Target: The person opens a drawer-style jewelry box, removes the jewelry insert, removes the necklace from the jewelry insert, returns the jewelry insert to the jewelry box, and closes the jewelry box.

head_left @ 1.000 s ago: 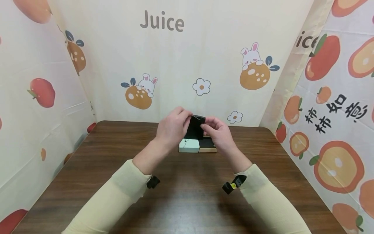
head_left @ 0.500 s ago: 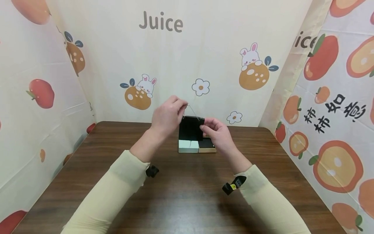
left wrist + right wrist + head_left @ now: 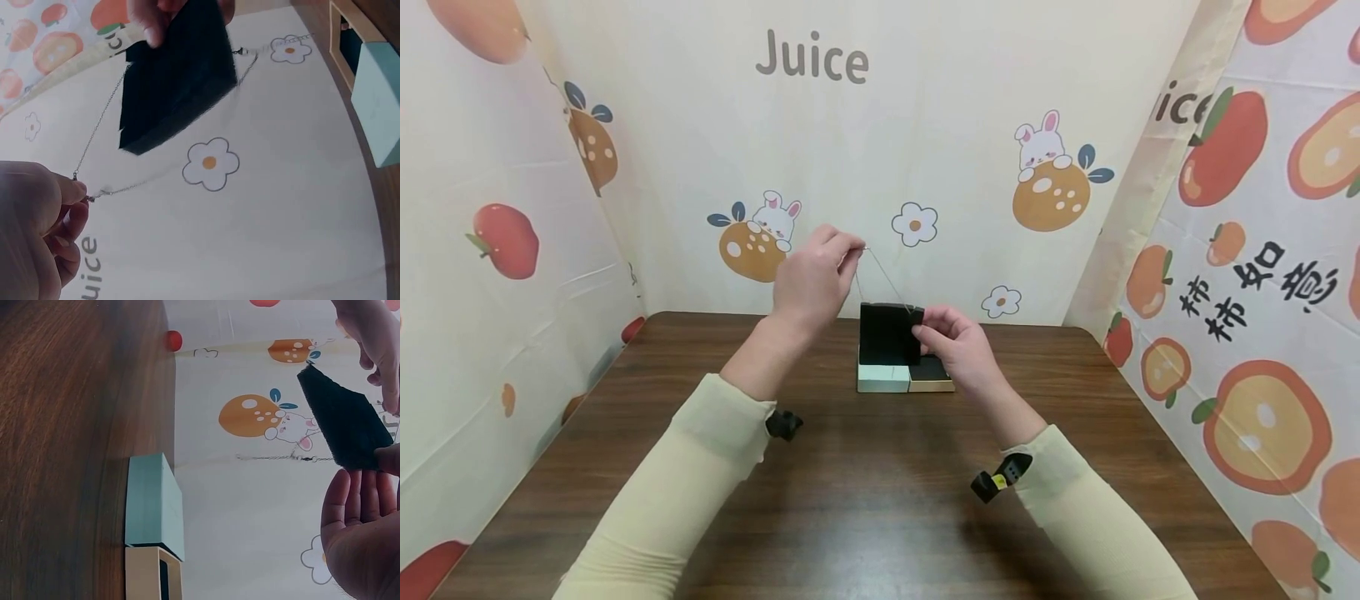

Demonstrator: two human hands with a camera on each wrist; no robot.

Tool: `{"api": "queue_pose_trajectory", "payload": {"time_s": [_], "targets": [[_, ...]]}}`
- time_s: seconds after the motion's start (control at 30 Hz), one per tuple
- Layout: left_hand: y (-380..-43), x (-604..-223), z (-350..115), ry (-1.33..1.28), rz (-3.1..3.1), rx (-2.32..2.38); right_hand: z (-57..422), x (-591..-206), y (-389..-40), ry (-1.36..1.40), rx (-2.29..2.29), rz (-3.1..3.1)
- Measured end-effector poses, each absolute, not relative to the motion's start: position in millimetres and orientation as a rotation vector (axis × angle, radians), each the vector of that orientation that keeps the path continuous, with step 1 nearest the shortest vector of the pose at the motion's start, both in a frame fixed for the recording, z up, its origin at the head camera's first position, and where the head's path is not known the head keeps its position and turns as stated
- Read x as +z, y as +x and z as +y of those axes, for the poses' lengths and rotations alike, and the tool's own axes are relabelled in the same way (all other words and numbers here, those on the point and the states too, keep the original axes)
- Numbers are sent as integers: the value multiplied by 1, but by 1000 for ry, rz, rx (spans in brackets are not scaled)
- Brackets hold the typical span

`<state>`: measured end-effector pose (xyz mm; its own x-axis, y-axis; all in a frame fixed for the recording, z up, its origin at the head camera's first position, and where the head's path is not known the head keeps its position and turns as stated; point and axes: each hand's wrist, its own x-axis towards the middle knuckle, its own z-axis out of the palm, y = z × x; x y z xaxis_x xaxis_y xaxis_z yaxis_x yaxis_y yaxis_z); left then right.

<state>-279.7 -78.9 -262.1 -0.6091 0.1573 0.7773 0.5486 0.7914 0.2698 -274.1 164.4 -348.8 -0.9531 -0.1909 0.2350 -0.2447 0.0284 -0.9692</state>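
My right hand [image 3: 958,343] grips the right edge of a black square jewelry pad [image 3: 889,335], thumb in front. The pad stands upright above the boxes, with small slits along one edge in the left wrist view. My left hand [image 3: 811,279] is up and to the left of the pad. Its thumb and finger pinch a thin silver necklace [image 3: 103,122], whose chain slants down to the pad's slits. Another length of the chain [image 3: 269,457] hangs out past the pad in the right wrist view. Behind the pad sits a pale mint box [image 3: 882,380].
Beside the mint box is a tan box part [image 3: 932,386] with a black inside. Both stand near the far edge of the brown wooden table [image 3: 880,492]. A printed fabric curtain [image 3: 850,150] hangs behind and along both sides.
My left hand has moved up and left from the pad's top edge, drawing the necklace chain out above it. My right hand and the pad have stayed nearly still, the pad slightly lower.
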Motion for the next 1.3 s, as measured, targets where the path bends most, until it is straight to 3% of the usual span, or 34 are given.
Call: {"api": "queue_pose_trajectory", "payload": {"time_s": [1.3], "targets": [[-285,-231,-113,-359,-2139,-715,166,-353,-271,457,2096,-2279]]}}
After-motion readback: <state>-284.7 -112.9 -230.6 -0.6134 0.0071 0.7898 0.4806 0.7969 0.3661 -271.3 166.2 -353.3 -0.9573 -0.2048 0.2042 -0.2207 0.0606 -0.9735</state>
